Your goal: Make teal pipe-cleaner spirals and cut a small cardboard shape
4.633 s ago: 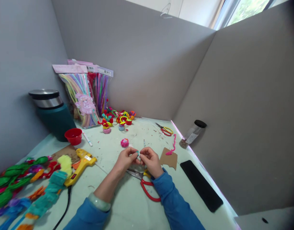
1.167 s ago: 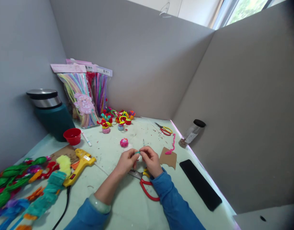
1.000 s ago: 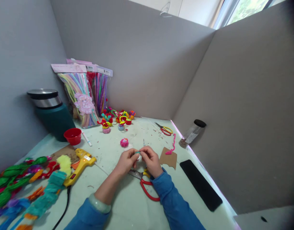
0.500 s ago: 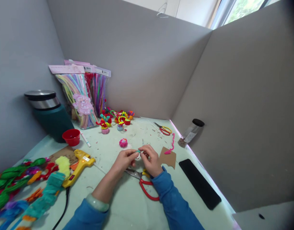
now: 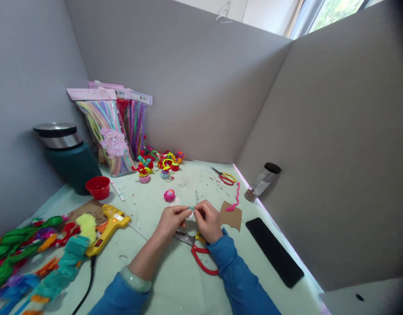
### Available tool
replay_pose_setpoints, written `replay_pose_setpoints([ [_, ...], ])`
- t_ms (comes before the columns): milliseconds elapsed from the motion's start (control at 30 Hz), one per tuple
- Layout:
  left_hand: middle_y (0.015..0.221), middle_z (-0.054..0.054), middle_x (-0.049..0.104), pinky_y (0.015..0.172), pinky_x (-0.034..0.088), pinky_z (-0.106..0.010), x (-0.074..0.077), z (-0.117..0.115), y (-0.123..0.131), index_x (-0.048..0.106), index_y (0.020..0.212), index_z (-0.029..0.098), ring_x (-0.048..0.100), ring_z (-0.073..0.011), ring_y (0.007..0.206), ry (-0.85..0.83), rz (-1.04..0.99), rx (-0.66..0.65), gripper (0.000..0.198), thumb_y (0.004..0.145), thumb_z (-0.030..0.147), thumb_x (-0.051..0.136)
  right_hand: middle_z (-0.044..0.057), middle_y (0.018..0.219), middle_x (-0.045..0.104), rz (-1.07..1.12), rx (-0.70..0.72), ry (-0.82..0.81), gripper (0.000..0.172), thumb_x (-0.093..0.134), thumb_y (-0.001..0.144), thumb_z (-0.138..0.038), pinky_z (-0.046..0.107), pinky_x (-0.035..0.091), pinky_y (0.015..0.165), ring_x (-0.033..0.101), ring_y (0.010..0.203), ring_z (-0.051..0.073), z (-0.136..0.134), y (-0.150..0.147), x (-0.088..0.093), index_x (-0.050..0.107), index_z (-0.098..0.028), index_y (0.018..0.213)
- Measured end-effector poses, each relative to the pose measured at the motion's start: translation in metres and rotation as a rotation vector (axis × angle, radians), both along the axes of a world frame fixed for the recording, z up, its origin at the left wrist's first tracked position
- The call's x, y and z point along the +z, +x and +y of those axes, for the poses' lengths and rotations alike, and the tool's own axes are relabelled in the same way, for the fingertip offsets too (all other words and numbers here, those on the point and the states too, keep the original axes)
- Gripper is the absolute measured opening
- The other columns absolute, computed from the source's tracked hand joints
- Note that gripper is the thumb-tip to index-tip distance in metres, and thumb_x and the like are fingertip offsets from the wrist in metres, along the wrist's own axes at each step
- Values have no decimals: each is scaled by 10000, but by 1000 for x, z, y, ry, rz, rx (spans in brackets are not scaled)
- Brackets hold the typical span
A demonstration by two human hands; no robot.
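Both hands meet above the middle of the table, fingertips almost touching. My left hand (image 5: 170,220) pinches a short teal piece of pipe cleaner (image 5: 191,208) between thumb and forefinger. From the other side, my right hand (image 5: 208,221) is closed on the same piece. Most of it is hidden by the fingers. Under the hands lie scissors (image 5: 189,239) with red and yellow handles, partly covered by the right wrist. A small pink pipe-cleaner bundle (image 5: 169,195) sits just beyond the left hand.
A yellow glue gun (image 5: 110,227), a red cup (image 5: 99,188) and colourful pipe cleaners (image 5: 61,267) lie left. Behind stand a teal bottle (image 5: 70,157) and pipe-cleaner packs (image 5: 111,131). To the right are cardboard (image 5: 232,220), a black strip (image 5: 274,251) and a jar (image 5: 262,183).
The right hand's fingers have shifted slightly and the teal piece now lies flatter between the fingertips. Nothing else on the table has visibly moved.
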State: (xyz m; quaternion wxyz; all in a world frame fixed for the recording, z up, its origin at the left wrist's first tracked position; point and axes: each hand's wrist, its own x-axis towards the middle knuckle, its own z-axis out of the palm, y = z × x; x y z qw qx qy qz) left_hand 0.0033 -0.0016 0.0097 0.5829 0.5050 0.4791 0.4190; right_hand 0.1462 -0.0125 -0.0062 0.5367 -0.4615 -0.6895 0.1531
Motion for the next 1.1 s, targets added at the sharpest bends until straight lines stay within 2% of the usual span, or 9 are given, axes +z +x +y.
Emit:
replay_pose_setpoints([
  [100, 432, 25, 509, 411, 306, -192, -1, 1, 2, 714, 803, 99, 413, -77, 400, 67, 89, 52, 306, 641, 353, 664, -11, 618, 503, 96, -7, -89, 134, 543, 782, -200, 235, 380, 556, 463, 584, 122, 1, -2, -1, 564, -169, 654],
  [233, 522, 2, 581, 422, 349, -203, -4, 3, 2, 713, 780, 111, 441, -84, 408, 111, 92, 104, 287, 623, 347, 669, -23, 578, 521, 250, 30, -259, 141, 574, 764, -268, 216, 369, 508, 444, 535, 107, 4, -5, -1, 596, -160, 677],
  [400, 590, -22, 629, 438, 375, -210, -6, 4, 1, 710, 782, 119, 456, -89, 424, 155, 110, 115, 267, 641, 339, 658, -61, 456, 458, 424, 164, -476, 183, 601, 739, -327, 201, 307, 423, 385, 410, 78, 6, -4, -4, 588, -156, 676],
  [500, 634, -36, 654, 444, 382, -214, -7, 4, 1, 709, 796, 123, 463, -92, 430, 203, 148, 116, 257, 663, 331, 640, -64, 422, 453, 464, 214, -525, 214, 590, 758, -352, 196, 290, 414, 378, 388, 72, 6, -4, -4, 601, -151, 686],
  [667, 702, -46, 676, 469, 392, -217, -10, 4, 0, 710, 872, 137, 488, -102, 469, 308, 248, 206, 285, 682, 334, 629, -55, 439, 481, 487, 256, -540, 238, 605, 754, -379, 193, 299, 412, 405, 399, 75, 6, -5, -5, 640, -143, 764],
  [767, 663, -32, 662, 460, 385, -218, -11, 5, 0, 700, 917, 138, 484, -97, 443, 266, 201, 178, 317, 694, 348, 620, -52, 468, 500, 515, 237, -553, 258, 627, 734, -379, 191, 295, 402, 407, 397, 74, 9, -4, -9, 652, -145, 838],
  [867, 617, -19, 638, 450, 377, -214, -8, 5, 0, 685, 913, 117, 487, -92, 423, 166, 68, 153, 340, 682, 361, 632, -19, 578, 570, 505, 203, -525, 257, 591, 762, -386, 195, 305, 399, 418, 410, 70, 11, -4, -12, 658, -153, 850],
  [967, 634, -14, 630, 442, 364, -205, -2, 3, 0, 667, 900, 110, 486, -79, 417, 73, -72, 133, 355, 659, 372, 657, 10, 678, 618, 392, 140, -405, 208, 570, 788, -345, 216, 369, 452, 464, 469, 89, 8, -5, -10, 654, -163, 843],
  [1100, 660, -15, 625, 435, 348, -199, 4, 0, 0, 658, 805, 113, 477, -65, 407, 2, -167, 54, 320, 644, 388, 674, 22, 724, 611, 175, 50, -187, 142, 542, 821, -271, 251, 431, 613, 537, 639, 134, 0, -9, -1, 638, -177, 774],
])
